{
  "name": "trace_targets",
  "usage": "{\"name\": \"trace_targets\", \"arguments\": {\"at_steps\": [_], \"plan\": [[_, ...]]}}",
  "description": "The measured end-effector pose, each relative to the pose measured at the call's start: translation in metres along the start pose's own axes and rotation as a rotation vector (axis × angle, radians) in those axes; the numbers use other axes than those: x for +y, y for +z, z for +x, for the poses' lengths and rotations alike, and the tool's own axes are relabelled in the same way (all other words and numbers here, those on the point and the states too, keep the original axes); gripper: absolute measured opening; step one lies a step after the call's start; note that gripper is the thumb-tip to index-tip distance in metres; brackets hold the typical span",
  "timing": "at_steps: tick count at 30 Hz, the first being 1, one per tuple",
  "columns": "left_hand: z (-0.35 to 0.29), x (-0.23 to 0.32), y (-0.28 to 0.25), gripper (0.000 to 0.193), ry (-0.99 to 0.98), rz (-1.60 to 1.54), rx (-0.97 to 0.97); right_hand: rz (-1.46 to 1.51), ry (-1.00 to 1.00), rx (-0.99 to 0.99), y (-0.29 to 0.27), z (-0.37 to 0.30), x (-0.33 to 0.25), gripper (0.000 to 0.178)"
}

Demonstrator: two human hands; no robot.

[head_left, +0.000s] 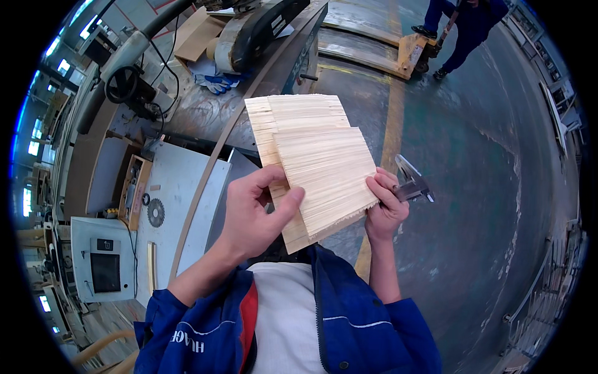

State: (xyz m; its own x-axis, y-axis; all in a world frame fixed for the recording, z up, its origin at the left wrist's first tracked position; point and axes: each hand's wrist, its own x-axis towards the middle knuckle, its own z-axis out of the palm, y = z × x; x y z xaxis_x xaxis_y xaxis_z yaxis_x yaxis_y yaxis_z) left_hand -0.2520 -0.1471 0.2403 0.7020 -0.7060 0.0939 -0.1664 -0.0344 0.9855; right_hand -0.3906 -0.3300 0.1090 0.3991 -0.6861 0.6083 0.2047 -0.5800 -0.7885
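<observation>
Two pale wooden boards with rough, splintery faces are held up before my chest. The upper board [327, 171] overlaps the lower board [299, 112], which sticks out past it at the far end and on the left. My left hand [258, 209] grips the left edges, its thumb lying on the upper board's face. My right hand [386, 209] pinches the right edge near its ragged near corner. That same hand also carries a metal caliper [414, 184], its jaws pointing out to the right.
Left stands a white machine table [187, 181] with a round saw blade [156, 213] and a wooden tool box [134, 187]. A control panel [103, 262] is beside it. Blue-white gloves [215, 83] lie farther off. A person [467, 34] stands by a yellow pallet truck [411, 53] at far right.
</observation>
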Motion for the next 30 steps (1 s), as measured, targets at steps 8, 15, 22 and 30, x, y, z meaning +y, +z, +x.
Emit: {"name": "trace_targets", "arguments": {"at_steps": [8, 15, 22, 30], "plan": [[-0.002, -0.008, -0.005, 0.017, 0.048, 0.085, -0.025, -0.055, -0.001, 0.003, 0.003, -0.004, 0.002, 0.035], [-0.003, -0.016, -0.010, 0.011, -0.034, 0.069, 0.051, -0.140, -0.015, -0.085, -0.002, -0.003, -0.010, 0.036], [0.003, -0.041, -0.034, 0.009, -0.025, -0.069, 0.194, -0.191, -0.038, -0.050, -0.012, -0.001, -0.018, 0.035], [-0.005, -0.036, -0.037, 0.007, 0.116, 0.034, 0.110, 0.347, 0.499, -0.171, 0.006, 0.020, -0.036, 0.048]]}}
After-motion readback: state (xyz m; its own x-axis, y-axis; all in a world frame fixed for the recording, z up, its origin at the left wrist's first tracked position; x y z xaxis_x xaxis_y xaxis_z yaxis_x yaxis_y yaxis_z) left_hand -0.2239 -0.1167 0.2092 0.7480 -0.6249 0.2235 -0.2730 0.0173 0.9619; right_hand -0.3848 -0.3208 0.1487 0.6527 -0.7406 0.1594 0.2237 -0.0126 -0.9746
